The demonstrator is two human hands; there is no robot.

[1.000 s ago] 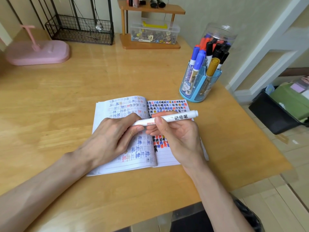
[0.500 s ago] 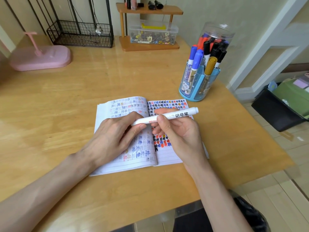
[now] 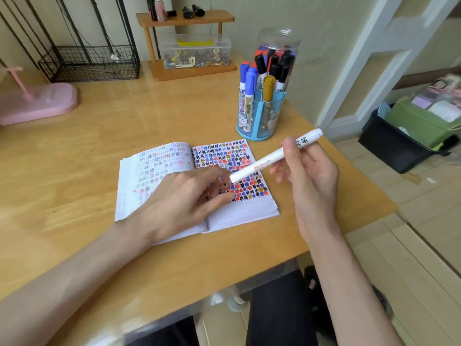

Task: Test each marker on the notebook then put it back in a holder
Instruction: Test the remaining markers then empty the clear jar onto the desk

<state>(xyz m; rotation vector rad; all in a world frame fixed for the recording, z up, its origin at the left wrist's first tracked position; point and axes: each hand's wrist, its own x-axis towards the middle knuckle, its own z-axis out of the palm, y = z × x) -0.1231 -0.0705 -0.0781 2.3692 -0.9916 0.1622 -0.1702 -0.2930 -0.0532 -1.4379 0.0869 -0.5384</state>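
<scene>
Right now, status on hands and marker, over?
Left hand resting open on the notebook. Right hand grips the white marker, tilted over the notebook. Blue holder beyond; nothing blocks it.

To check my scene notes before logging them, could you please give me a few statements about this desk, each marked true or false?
1. The right hand holds a white marker. True.
2. The left hand holds a second marker. False: it holds no marker and rests on the notebook.
3. The notebook is closed. False: it lies open, its pages covered in coloured marks.
4. A gold-capped marker stands in the blue holder. True.
5. The clear jar is empty. False: it holds markers.
</scene>
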